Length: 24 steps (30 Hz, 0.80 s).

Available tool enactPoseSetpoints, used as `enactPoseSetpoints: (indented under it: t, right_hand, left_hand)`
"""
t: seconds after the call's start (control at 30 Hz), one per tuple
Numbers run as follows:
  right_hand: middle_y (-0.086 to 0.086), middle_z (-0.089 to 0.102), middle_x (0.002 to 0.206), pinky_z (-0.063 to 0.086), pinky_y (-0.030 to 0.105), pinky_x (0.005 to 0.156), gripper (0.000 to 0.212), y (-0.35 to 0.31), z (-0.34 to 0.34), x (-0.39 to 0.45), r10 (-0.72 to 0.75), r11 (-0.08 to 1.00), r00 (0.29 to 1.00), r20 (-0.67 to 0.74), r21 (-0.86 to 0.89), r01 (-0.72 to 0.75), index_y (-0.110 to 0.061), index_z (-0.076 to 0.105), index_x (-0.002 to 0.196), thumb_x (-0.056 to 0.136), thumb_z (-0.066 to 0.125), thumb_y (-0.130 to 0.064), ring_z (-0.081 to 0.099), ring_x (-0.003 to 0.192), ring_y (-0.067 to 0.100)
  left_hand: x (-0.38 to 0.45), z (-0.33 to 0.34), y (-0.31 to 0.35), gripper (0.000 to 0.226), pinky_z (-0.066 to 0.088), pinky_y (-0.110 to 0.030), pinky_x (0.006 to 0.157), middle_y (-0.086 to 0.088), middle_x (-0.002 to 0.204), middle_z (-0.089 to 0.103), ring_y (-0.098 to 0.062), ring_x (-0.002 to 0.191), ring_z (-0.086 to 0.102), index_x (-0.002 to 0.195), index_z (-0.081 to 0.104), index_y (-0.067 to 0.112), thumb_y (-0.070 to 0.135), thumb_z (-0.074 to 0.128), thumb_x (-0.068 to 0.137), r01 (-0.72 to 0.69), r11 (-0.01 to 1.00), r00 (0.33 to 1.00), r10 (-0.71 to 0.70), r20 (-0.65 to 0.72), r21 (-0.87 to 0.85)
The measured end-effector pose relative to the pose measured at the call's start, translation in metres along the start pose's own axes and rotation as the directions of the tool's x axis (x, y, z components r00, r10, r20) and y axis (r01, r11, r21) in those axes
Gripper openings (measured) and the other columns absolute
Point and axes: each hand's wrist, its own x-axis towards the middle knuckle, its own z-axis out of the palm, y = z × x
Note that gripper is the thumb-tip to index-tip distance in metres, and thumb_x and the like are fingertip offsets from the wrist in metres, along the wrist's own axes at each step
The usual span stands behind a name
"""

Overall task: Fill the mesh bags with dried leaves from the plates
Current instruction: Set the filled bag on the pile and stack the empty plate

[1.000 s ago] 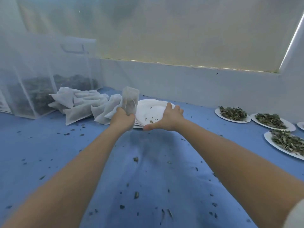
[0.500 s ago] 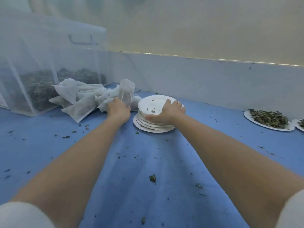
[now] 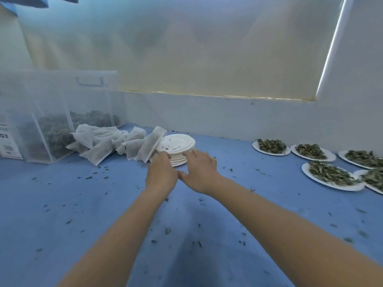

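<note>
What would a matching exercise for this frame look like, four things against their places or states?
Things:
1. stack of empty plates
2. mesh bag
3. plates of dried leaves
4. clear bin

Places or states:
A. far left, leaves inside
B. held by the left hand
C. spread at right
D. beyond the open right hand

Pairs: 1-D, 2-B, 3-C, 4-A

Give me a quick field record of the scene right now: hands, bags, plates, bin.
left hand: grips a filled mesh bag beside the plate stack
right hand: open, fingers spread, just in front of the stack
empty plates: white stack with a few leaf crumbs on top
bag pile: filled bags heaped left of the stack
full plates: five visible at right, leaves on each
clear bin: far left, leaves inside
tablecloth: blue, scattered leaf bits
</note>
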Motion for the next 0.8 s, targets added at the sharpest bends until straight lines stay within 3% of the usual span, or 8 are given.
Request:
enactPoseSetpoints:
  t: [0.23,0.37,0.47,0.67,0.8]
  right_hand:
    - [0.009,0.024,0.148,0.015,0.041,0.108,0.055,0.049,-0.057,-0.127,-0.023,0.995,1.000,-0.007,-0.101,0.022,-0.018,0.026,0.144,0.092,0.046,-0.016,0.022,0.135,0.027]
    - [0.012,0.023,0.148,0.016,0.043,0.107,0.054,0.099,-0.086,-0.183,0.080,0.987,0.996,0.026,-0.143,-0.075,-0.017,0.027,0.142,0.090,0.044,-0.010,0.022,0.134,0.030]
    - [0.013,0.023,0.147,0.018,0.044,0.106,0.056,0.143,-0.102,-0.221,0.191,0.969,0.980,0.055,-0.171,-0.179,-0.017,0.025,0.143,0.090,0.044,-0.010,0.022,0.133,0.031]
    - [0.012,0.024,0.145,0.021,0.043,0.104,0.057,0.222,-0.128,-0.298,0.403,0.898,0.914,0.035,-0.210,-0.388,-0.019,0.023,0.143,0.090,0.046,-0.016,0.023,0.132,0.032]
    - [0.012,0.027,0.145,0.030,0.046,0.104,0.064,0.264,-0.153,-0.344,0.553,0.827,0.829,0.077,-0.171,-0.536,-0.018,0.021,0.144,0.091,0.050,-0.039,0.027,0.132,0.034]
  left_hand:
    - [-0.111,0.033,0.076,0.026,0.037,-0.029,0.071,-0.009,0.109,0.062,-0.024,0.094,0.053,0.114,0.052,0.009,0.006,0.040,0.091,-0.154,0.986,0.974,0.162,0.158,-0.060]
    - [-0.162,0.074,0.125,0.021,0.033,-0.026,0.059,-0.005,0.096,0.059,-0.016,0.076,0.046,0.110,0.050,0.006,0.007,0.041,0.091,-0.237,0.963,0.928,0.263,0.263,-0.126]
    - [-0.195,0.110,0.160,0.021,0.033,-0.024,0.055,-0.004,0.095,0.058,-0.014,0.072,0.045,0.110,0.050,0.007,0.007,0.041,0.091,-0.279,0.946,0.878,0.321,0.356,-0.165]
    - [-0.257,0.174,0.227,0.028,0.036,-0.027,0.073,-0.011,0.113,0.061,-0.026,0.104,0.053,0.116,0.051,0.006,0.007,0.044,0.089,-0.377,0.911,0.744,0.404,0.531,-0.166]
    - [-0.278,0.198,0.259,0.017,0.042,-0.034,0.075,-0.014,0.104,0.058,-0.029,0.093,0.053,0.103,0.051,0.007,0.014,0.042,0.090,-0.568,0.823,0.652,0.438,0.619,0.016]
